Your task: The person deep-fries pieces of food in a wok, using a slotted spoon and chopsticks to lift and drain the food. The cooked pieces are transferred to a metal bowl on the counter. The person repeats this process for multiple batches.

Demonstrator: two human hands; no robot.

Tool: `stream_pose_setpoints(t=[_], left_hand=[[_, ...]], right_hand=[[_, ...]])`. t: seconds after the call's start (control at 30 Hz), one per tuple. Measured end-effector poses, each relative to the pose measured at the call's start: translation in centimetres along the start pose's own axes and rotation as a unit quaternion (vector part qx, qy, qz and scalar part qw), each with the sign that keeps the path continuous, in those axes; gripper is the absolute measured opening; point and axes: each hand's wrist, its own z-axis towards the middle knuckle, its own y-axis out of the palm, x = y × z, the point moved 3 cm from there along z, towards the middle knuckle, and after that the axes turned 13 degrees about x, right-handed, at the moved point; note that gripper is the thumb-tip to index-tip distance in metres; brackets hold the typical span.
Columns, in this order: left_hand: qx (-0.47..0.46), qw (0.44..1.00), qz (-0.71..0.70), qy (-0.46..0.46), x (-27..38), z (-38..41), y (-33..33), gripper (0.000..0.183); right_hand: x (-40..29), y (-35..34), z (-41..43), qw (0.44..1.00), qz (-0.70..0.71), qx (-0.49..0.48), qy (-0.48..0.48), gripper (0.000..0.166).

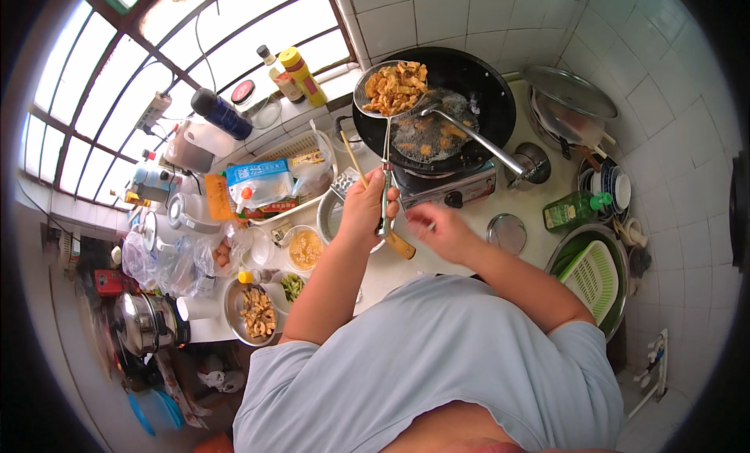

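My left hand (pixel 370 210) grips the metal handle of a wire skimmer (pixel 388 136). Golden-brown fried pieces (pixel 396 88) fill its mesh bowl, raised over the left rim of a black wok (pixel 498 101). In the wok more pieces float in bubbling oil (pixel 430 136). A metal ladle or turner (pixel 480 138) leans there, its handle reaching across the right rim. A chopstick (pixel 353 159) shows beside my left hand; whether I hold it is unclear. My right hand (pixel 445 233), blurred, hovers over the counter near the skimmer handle, fingers loosely curled, with no visible object in them.
The wok sits on a gas stove (pixel 451 186). Left are a steel bowl of fried pieces (pixel 258 312), a bowl of yellow liquid (pixel 305 248) and a basket of packets (pixel 328 160). Right stand a green soap bottle (pixel 565 213) and a basin (pixel 624 271). A wooden handle (pixel 401 245) lies below my hands.
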Motion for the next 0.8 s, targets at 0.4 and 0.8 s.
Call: stream_pose_setpoints(t=[0.4,0.8], left_hand=[[0.001,0.998,-0.027,0.06,-0.7,-0.5,2.1,0.025],[-0.028,0.998,-0.054,0.008,-2.1,0.1,3.6,0.024]], right_hand=[[-0.3,2.4,-2.0,0.919,0.281,-0.064,0.268,0.025],[2.0,0.4,-6.2,0.733,0.558,0.101,0.376,0.026]])
